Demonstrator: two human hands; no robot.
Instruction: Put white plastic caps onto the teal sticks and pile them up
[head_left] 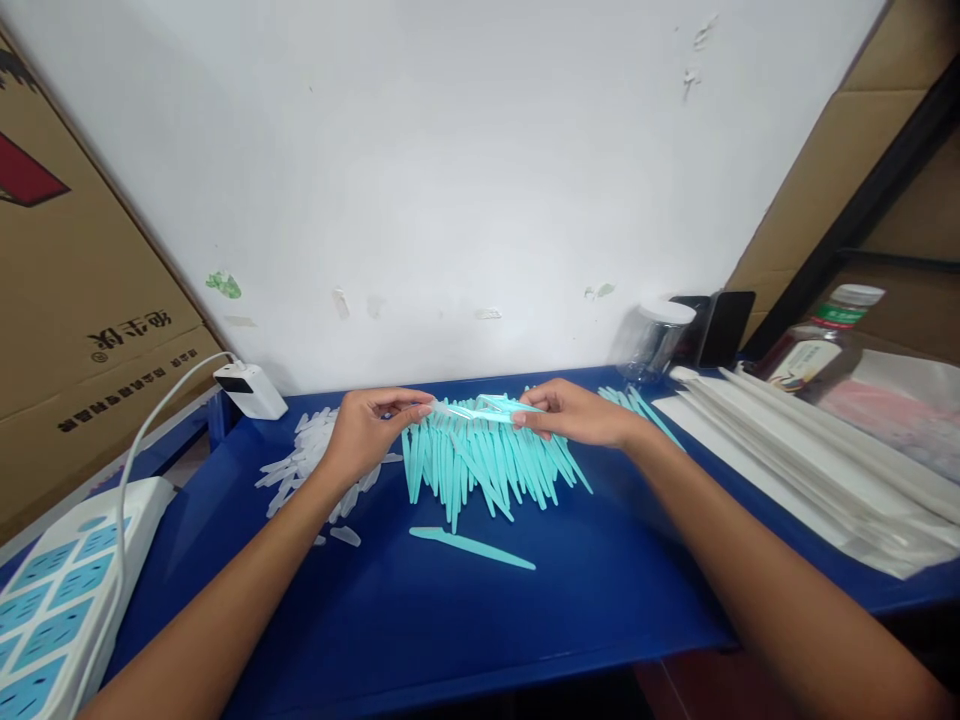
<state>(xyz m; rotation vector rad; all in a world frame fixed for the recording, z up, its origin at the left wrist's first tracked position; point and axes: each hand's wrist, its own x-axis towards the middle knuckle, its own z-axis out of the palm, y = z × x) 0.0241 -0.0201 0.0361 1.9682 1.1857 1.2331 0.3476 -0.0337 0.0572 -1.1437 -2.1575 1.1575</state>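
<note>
My left hand [381,425] is closed in a pinch on a clear plastic cap [450,409], its tip pointing right. Opposite it, my right hand [568,412] grips a teal eyebrow razor [501,413] between thumb and fingers. Cap and razor nearly meet between the hands; whether they touch, I cannot tell. Below and behind them spreads a pile of teal razors [480,465], handles mostly toward me. One single razor [472,548] lies apart in front of the pile. Beside my left hand is a heap of translucent caps [304,455], partly hidden by the hand.
On the left are a white charger [251,390] with a cable and a power strip [67,590]. More razors [637,408] lie behind my right wrist. At right stand a lidded jar [660,340], stacked white packets [810,460] and a bottle [817,340]. A wall rises behind the blue table [600,600].
</note>
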